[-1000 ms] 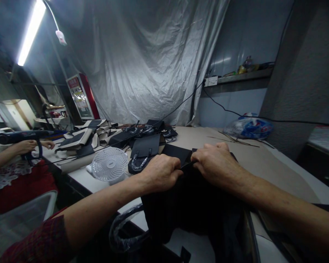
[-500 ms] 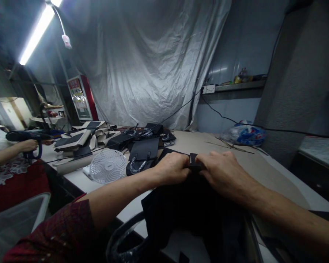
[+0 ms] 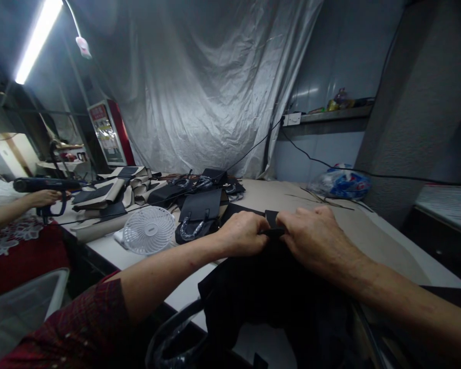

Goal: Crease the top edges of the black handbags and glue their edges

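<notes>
A black handbag [image 3: 230, 292] stands in front of me at the table's near edge, its dark inside facing me. A handle wrapped in clear plastic [image 3: 176, 333] hangs at its left. My left hand [image 3: 246, 233] is closed, pinching the bag's far upper edge. Close beside it, my right hand [image 3: 311, 233] is closed on the same edge. Between the two hands a short black strap or tab [image 3: 271, 218] sticks up. The fingertips are partly hidden behind the bag's edge.
A white fan [image 3: 149, 230] stands left of my forearm. Behind it lie black handbags [image 3: 200, 207] and folded beige-black pieces [image 3: 100, 195]. At far left a co-worker's hand [image 3: 46, 199] holds a heat gun-like tool [image 3: 42, 184]. A plastic bag [image 3: 341, 183] lies at back right.
Both my hands keep their grip while the tab between them shifts, its shiny spot no longer showing. The co-worker's tool has swung further into view. My view has tilted slightly.
</notes>
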Tool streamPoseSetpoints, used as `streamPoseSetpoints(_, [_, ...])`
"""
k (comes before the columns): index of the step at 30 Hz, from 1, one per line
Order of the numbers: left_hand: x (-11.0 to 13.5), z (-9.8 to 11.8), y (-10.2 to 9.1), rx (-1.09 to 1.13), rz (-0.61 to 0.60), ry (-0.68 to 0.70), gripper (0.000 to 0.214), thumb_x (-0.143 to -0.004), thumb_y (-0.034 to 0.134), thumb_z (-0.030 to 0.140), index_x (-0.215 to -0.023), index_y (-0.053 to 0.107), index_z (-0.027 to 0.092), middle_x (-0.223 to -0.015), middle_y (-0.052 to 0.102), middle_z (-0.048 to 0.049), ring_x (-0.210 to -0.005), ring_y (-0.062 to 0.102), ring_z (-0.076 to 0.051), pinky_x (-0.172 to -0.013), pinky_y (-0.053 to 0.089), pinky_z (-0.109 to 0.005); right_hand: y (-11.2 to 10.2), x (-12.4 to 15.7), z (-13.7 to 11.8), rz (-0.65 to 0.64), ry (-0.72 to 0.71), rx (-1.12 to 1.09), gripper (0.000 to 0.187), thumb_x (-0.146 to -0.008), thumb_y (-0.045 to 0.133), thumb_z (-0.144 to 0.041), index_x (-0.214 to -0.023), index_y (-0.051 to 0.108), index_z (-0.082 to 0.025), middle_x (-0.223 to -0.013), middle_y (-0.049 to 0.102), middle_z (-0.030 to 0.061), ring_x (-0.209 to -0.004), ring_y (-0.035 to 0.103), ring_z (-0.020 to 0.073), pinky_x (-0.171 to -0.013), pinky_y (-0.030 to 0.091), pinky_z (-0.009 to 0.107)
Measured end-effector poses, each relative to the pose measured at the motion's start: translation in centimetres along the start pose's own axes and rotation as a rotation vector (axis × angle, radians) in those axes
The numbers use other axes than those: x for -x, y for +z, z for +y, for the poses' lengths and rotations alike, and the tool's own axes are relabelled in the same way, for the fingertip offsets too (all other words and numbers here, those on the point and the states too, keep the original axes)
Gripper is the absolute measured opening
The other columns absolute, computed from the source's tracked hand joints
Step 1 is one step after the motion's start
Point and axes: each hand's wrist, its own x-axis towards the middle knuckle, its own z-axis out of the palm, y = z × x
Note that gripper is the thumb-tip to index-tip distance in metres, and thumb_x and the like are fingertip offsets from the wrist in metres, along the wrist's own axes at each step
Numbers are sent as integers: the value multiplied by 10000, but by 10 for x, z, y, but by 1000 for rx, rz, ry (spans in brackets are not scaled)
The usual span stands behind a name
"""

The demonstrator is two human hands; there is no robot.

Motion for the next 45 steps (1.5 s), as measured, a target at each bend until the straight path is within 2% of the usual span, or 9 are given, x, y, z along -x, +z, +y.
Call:
streamPoseSetpoints(4, [-10, -10, 8, 173, -11, 0, 211, -727, 554, 258, -864, 699, 189, -800, 701, -8, -730, 613, -152, -628, 433, -222, 1, 0, -1, 18, -20, 27, 113, -783, 521, -127, -803, 608, -196, -703, 637, 42, -725, 546, 211, -705, 222, 355])
streamPoseSetpoints(9, [-27, -16, 13, 349, -103, -24, 302, -745, 597, 366, -921, 711, 149, -787, 703, -11, -694, 601, -140, -646, 452, -212, 0, -1, 0, 16, -33, 70, 78, -812, 526, -158, -806, 599, -184, -716, 650, 54, -721, 560, 215, -690, 230, 360])
streamPoseSetpoints(12, [-32, -12, 11, 319, -118, 9, 294, -751, 600, 363, -893, 739, 145, -753, 698, -8, -721, 603, -152, -662, 452, -209, -4, 1, 0, -15, -22, 75, 89, -824, 511, -150, -818, 595, -178, -719, 663, 60, -689, 579, 217, -653, 238, 351])
streamPoseSetpoints(18, [-33, -1, 9, 276, -99, 24, 269, -738, 617, 339, -871, 744, 143, -712, 682, -4, -705, 593, -155, -664, 453, -220, -10, 11, 3, -55, 45, -83, 134, -830, 469, -100, -859, 565, -189, -798, 663, 35, -662, 585, 177, -578, 277, 300])
streamPoseSetpoints(22, [-32, 5, 7, 248, -103, 26, 239, -737, 616, 340, -827, 737, 156, -698, 669, -1, -671, 577, -143, -593, 416, -212, -13, 18, 9, -47, 81, -38, 78, -824, 509, -143, -825, 552, -208, -772, 634, 24, -671, 574, 196, -581, 287, 302])
streamPoseSetpoints(27, [-31, 11, 6, 184, -75, 34, 201, -750, 610, 317, -811, 731, 169, -720, 681, -2, -708, 579, -148, -624, 415, -215, -12, 21, 15, -82, 149, -76, 101, -782, 549, -131, -844, 541, -210, -780, 625, 15, -686, 566, 189, -590, 297, 294])
streamPoseSetpoints(30, [-32, 12, 7, 155, -92, 49, 229, -771, 595, 343, -830, 724, 164, -740, 687, -7, -722, 586, -151, -644, 424, -217, -11, 21, 16, -79, 166, -92, 103, -784, 535, -137, -859, 534, -208, -758, 618, 17, -671, 558, 181, -580, 294, 287])
streamPoseSetpoints(35, [-36, 10, 7, 174, -133, 145, 281, -760, 607, 292, -998, 710, 185, -858, 714, 1, -790, 615, -150, -694, 437, -210, -12, 20, 16, -96, 201, -81, 69, -795, 516, -174, -852, 528, -211, -709, 605, 22, -620, 541, 181, -538, 253, 287])
streamPoseSetpoints(45, [-37, 8, 5, 125, -147, 173, 249, -755, 641, 314, -959, 733, 206, -852, 724, 10, -820, 623, -165, -720, 436, -212, -9, 20, 20, -94, 237, -49, 117, -810, 516, -223, -922, 550, -212, -727, 636, 40, -624, 562, 192, -538, 251, 286])
